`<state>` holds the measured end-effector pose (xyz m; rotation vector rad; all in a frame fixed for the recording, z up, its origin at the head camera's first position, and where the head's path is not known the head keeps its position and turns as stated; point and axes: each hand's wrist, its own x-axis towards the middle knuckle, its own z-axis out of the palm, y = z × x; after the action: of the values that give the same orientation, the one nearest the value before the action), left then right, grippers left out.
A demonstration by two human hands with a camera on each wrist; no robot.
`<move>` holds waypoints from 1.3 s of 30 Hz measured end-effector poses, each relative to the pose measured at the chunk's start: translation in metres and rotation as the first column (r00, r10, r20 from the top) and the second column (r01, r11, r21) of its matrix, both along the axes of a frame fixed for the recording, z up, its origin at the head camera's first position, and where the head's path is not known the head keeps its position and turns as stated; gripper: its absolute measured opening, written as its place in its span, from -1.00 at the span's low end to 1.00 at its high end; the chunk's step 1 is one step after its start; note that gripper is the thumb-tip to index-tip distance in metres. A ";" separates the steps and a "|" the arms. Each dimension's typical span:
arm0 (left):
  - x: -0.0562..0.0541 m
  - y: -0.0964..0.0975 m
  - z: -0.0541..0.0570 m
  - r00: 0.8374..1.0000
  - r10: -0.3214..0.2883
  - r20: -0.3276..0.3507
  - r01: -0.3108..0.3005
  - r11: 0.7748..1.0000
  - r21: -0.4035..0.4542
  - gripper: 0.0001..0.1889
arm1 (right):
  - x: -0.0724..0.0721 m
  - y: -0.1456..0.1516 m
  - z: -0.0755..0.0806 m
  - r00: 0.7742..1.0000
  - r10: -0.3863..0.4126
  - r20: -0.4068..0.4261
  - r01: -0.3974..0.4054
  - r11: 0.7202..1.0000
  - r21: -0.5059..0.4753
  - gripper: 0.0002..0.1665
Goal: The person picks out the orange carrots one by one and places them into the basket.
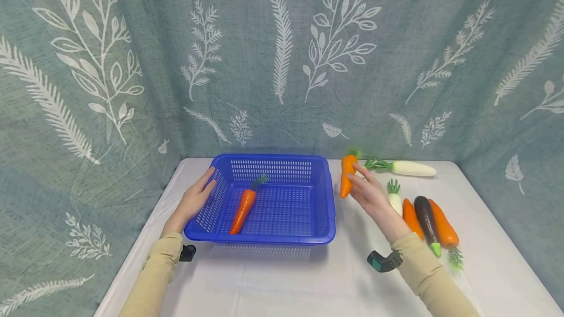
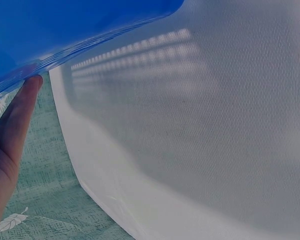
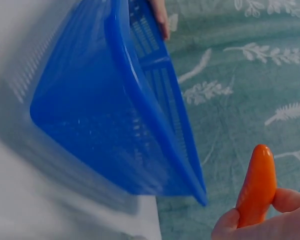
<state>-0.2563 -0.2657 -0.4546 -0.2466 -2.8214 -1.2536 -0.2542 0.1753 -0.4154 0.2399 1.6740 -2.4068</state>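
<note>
The right hand (image 1: 371, 195) pinches a carrot (image 1: 347, 175) between thumb and fingers, holding it just beside the basket's right wall. In the head view, the carrot's long axis runs nearly upright, leafy top toward the curtain, narrow tip toward the person; in the right wrist view the tip points up. The left hand (image 1: 194, 202) lies against the left rim of the basket (image 1: 260, 239), fingers extended and clasping nothing.

There is one basket, blue and slatted. Four carrots show: the held one; one inside the basket (image 1: 243, 212), slanting, leaves away from the person; and two on the right, one orange root (image 1: 411, 216) partly behind the sleeve (image 1: 420, 268), the other (image 1: 443, 224) with leaves toward the person. Between those two lies one eggplant (image 1: 425, 219), green end nearest the person. Two white radishes show clearly, one (image 1: 413, 168) lying crosswise, the other (image 1: 395, 203) partly covered by the arm.

The table (image 1: 273, 283) is covered in white; a grey-green curtain (image 1: 246, 62) with white leaf prints surrounds it.
</note>
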 end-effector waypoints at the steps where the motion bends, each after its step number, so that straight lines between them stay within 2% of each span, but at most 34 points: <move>1: 0.000 0.000 0.000 1.000 0.000 -0.001 0.000 1.000 -0.002 -0.39 | 0.000 -0.002 0.000 1.000 0.005 -0.006 -0.005 1.000 0.004 -0.27; 7: -0.001 0.000 -0.001 1.000 0.003 -0.002 -0.003 1.000 -0.009 -0.40 | 0.003 -0.017 0.000 0.999 0.024 -0.040 -0.023 0.999 0.023 -0.28; 17: -0.001 -0.001 -0.001 1.000 0.004 -0.014 -0.004 1.000 -0.022 -0.41 | 0.006 -0.038 0.001 0.998 0.029 -0.064 -0.031 0.999 -0.022 -0.30; 29: -0.002 -0.001 -0.001 1.000 0.008 0.000 -0.008 1.000 -0.023 -0.40 | 0.009 -0.068 -0.007 0.996 0.029 -0.090 -0.034 0.998 -0.059 -0.34; 39: -0.001 -0.002 -0.001 1.000 0.007 -0.011 -0.008 1.000 -0.024 -0.40 | 0.013 -0.091 -0.011 0.994 0.031 -0.108 -0.032 0.999 -0.004 -0.38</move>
<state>-0.2569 -0.2672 -0.4558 -0.2429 -2.8268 -1.2142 -0.2413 0.0844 -0.4266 0.0832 1.7019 -2.4410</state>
